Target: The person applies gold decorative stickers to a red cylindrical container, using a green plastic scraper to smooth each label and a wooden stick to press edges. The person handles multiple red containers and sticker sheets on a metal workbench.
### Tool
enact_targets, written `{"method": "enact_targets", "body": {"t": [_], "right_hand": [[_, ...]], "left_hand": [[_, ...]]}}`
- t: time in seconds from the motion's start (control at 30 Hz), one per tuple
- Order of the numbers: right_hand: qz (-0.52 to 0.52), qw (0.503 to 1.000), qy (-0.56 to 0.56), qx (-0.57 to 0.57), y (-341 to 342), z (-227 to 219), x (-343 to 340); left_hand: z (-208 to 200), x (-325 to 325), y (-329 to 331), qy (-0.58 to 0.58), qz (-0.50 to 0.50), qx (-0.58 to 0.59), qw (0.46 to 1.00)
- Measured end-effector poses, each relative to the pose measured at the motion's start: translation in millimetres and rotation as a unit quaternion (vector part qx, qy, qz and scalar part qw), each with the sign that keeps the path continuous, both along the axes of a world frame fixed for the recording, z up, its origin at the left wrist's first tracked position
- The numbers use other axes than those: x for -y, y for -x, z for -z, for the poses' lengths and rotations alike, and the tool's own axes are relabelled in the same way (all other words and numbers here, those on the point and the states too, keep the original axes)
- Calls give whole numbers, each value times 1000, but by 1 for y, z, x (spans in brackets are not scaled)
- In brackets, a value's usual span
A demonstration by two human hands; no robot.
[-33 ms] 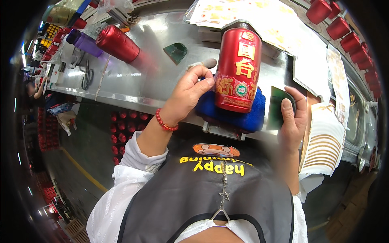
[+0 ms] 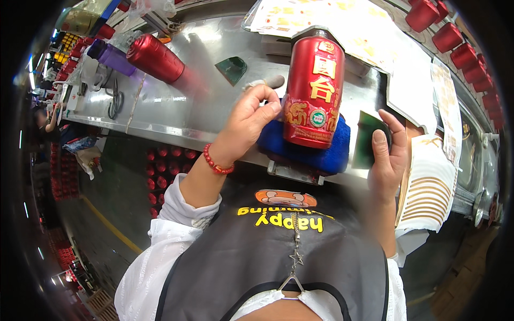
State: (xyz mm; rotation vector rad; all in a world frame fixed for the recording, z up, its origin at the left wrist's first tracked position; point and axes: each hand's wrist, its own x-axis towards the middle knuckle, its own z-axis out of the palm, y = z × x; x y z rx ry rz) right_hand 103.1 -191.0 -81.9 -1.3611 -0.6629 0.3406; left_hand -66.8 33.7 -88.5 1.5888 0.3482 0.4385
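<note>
A shiny red bottle (image 2: pixel 314 91) with gold raised lettering, a gold dragon pattern and a round green and white mark lies on a folded blue cloth (image 2: pixel 334 152). My left hand (image 2: pixel 251 115) is at its left side, thumb and forefinger pressed together close to the bottle. Whether anything thin is between them is too small to tell. A pale cover and a grey tip show on one of its other fingers. To the right of the bottle, my right hand (image 2: pixel 388 155) holds a flat dark green scraper (image 2: pixel 365 139) upright, apart from the bottle.
A similar green piece (image 2: pixel 232 69) lies on the metal table (image 2: pixel 198 115). Another red bottle (image 2: pixel 155 58) and a purple bottle (image 2: pixel 112 56) lie at the left. Printed sheets (image 2: pixel 369 37) cover the back right, and a sheet of gold curved strips (image 2: pixel 428 198) hangs at the right edge.
The green scraper in my right hand has tilted and risen very slightly. The bottle and my left hand have shifted a touch to the left.
</note>
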Motion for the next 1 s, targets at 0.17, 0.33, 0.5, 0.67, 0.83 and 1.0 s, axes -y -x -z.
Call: {"method": "enact_targets", "body": {"t": [0.17, 0.33, 0.5, 0.67, 0.83, 1.0], "right_hand": [[-87, 991, -24, 96, -14, -1, 5], [-79, 988, -23, 134, -12, -3, 5], [-68, 984, 13, 165, -12, -1, 9], [-73, 941, 49, 328, 6, -32, -11], [-43, 959, 61, 272, 1, -39, 10], [109, 956, 37, 270, -40, -29, 98]], "left_hand": [[-36, 6, 6, -1, -15, 55, 998], [-14, 6, -7, -36, -34, -41, 998], [-38, 12, 2, -52, -44, -72, 995], [-98, 69, -16, -62, 19, 22, 998], [-95, 84, -34, -346, 30, 134, 928], [-69, 71, -22, -381, -10, 67, 922]]}}
